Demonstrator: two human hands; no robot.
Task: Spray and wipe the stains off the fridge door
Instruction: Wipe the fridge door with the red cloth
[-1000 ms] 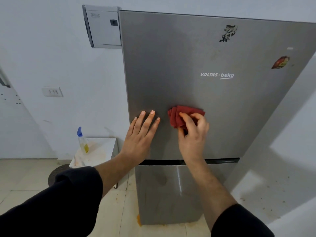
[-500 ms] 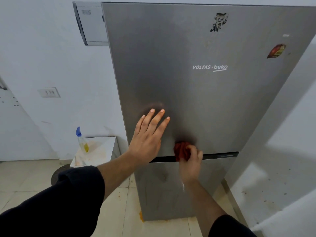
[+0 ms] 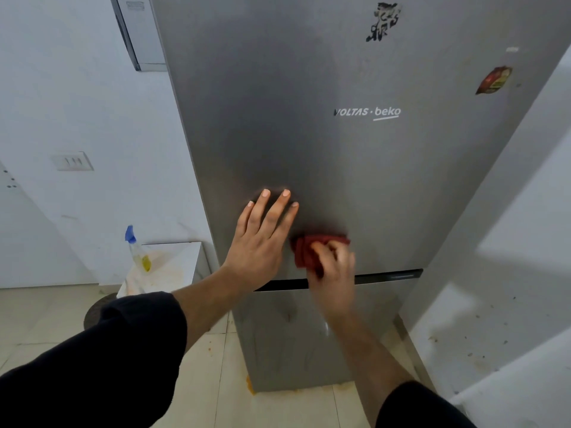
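Note:
The grey steel fridge door (image 3: pixel 355 168) fills the upper middle of the head view. My left hand (image 3: pixel 262 239) lies flat on it with fingers spread, holding nothing. Just to its right my right hand (image 3: pixel 335 270) presses a crumpled red cloth (image 3: pixel 309 251) against the door's lower part, a little above the dark gap (image 3: pixel 389 277) between upper and lower doors. A black scuffed mark (image 3: pixel 383 21) sits high on the door and a red sticker (image 3: pixel 494 80) near its right edge. The spray bottle (image 3: pixel 137 250), blue nozzle and yellow liquid, stands on a low white stand at the left.
A white wall (image 3: pixel 506 273) with small specks stands close on the right of the fridge. The white stand (image 3: pixel 173 267) is stained orange. A switch plate (image 3: pixel 72 161) and a white box (image 3: pixel 142 32) hang on the left wall. Beige floor tiles (image 3: pixel 40 313) show orange spots near the fridge base.
My right hand swept the red cloth down the door to the gap, then came back up slightly. The left hand stayed flat on the door. The camera moved closer.

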